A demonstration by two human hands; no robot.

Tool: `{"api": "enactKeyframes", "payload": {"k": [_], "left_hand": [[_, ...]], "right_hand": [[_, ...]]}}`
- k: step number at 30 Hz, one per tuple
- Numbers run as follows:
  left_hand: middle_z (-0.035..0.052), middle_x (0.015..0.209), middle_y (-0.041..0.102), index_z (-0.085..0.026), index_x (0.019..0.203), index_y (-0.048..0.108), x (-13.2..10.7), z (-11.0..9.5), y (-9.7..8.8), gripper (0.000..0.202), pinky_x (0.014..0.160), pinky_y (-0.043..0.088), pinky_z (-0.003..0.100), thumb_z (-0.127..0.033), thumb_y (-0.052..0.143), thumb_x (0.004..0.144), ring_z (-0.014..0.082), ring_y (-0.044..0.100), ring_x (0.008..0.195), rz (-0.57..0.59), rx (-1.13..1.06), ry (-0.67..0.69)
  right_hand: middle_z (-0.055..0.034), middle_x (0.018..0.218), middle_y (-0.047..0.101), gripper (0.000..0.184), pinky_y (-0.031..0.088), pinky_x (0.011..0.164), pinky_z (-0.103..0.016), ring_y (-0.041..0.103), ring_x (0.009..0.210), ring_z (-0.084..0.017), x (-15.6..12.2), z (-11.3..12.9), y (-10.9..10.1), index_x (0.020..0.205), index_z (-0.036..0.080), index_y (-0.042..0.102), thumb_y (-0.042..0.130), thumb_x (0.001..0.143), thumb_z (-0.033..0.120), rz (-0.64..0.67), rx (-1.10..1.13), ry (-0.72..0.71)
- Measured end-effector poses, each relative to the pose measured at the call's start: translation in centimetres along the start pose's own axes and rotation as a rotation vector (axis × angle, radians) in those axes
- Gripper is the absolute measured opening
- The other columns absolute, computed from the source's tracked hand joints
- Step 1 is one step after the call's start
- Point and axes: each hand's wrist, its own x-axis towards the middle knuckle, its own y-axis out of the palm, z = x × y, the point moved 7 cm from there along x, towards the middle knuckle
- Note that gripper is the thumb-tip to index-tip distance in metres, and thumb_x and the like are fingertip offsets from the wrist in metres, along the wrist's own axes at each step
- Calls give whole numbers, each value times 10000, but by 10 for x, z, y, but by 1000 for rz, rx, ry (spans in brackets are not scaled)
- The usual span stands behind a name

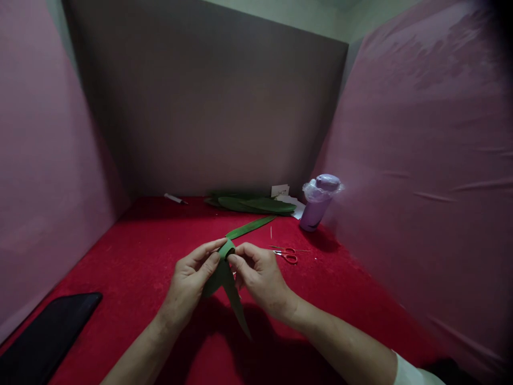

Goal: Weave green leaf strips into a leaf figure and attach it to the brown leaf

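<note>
Both my hands meet over the middle of the red table [132, 256]. Between them is a long green leaf strip [248, 228], folded into a small loop at the fingertips. My left hand [191, 278] pinches the loop from the left, fingers curled. From the right, my right hand [258, 275] pinches the same fold with thumb and fingers pressed together. One end of the strip runs back and right across the table. Two other ends hang down below my hands toward me.
Red-handled scissors [287, 254] lie just right of my hands. A pile of green leaves [256, 205] and a white card [279, 190] lie at the back. A lilac bottle [318, 202] stands back right, a pen [175, 199] back left, a black tablet [48, 337] near left. Pink and grey walls enclose the table.
</note>
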Motion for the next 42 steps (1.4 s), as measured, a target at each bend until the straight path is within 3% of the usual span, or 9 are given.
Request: {"api": "enactKeyframes", "payload": {"k": [5, 12, 24, 30, 34, 38, 42], "left_hand": [[43, 959, 713, -209, 1005, 671, 0, 3, 0, 280, 743, 523, 221, -291, 660, 737, 160, 643, 843, -3, -45, -38], [43, 911, 716, -198, 975, 682, -2, 4, 0, 260, 664, 539, 208, -296, 661, 735, 151, 654, 744, -22, -13, -34], [53, 963, 710, -199, 991, 676, -4, 6, 3, 331, 724, 532, 241, -219, 723, 664, 184, 654, 843, 15, -108, -19], [35, 894, 723, -194, 967, 672, -2, 6, -6, 352, 657, 524, 192, -208, 751, 624, 146, 659, 768, -133, -167, -10], [36, 891, 722, -190, 962, 674, -2, 1, -12, 362, 681, 512, 191, -215, 757, 611, 150, 654, 793, -206, -143, 48], [37, 886, 717, -189, 955, 673, -2, -1, -10, 318, 697, 507, 210, -239, 733, 647, 157, 647, 791, -166, -73, 91], [25, 859, 710, -201, 934, 667, -3, -8, -9, 271, 661, 503, 204, -237, 715, 670, 148, 638, 756, -162, -1, 152]], "right_hand": [[32, 557, 501, 293, 387, 442, -188, 497, 456, -78, 0, 2, 1, 701, 183, 510, 398, 900, 367, 11, -32, -6], [26, 532, 509, 320, 341, 449, -199, 472, 461, -80, -1, 7, 2, 637, 179, 524, 434, 886, 359, 9, -122, -53], [16, 541, 540, 336, 335, 446, -215, 476, 465, -93, 1, 2, -5, 650, 182, 549, 502, 829, 463, -143, -129, -18], [19, 572, 542, 277, 346, 502, -222, 468, 523, -98, -6, 4, -3, 659, 184, 536, 563, 795, 422, -175, -243, -44], [27, 618, 560, 241, 377, 511, -212, 497, 552, -97, -8, -13, 11, 739, 176, 527, 668, 695, 366, -80, -46, 87], [55, 523, 525, 289, 369, 447, -195, 478, 438, -73, -8, -28, 27, 693, 171, 461, 684, 656, 351, 9, 315, 276], [45, 496, 549, 252, 363, 427, -186, 484, 412, -71, -6, -25, 24, 680, 167, 471, 660, 678, 335, 13, 347, 273]]}}
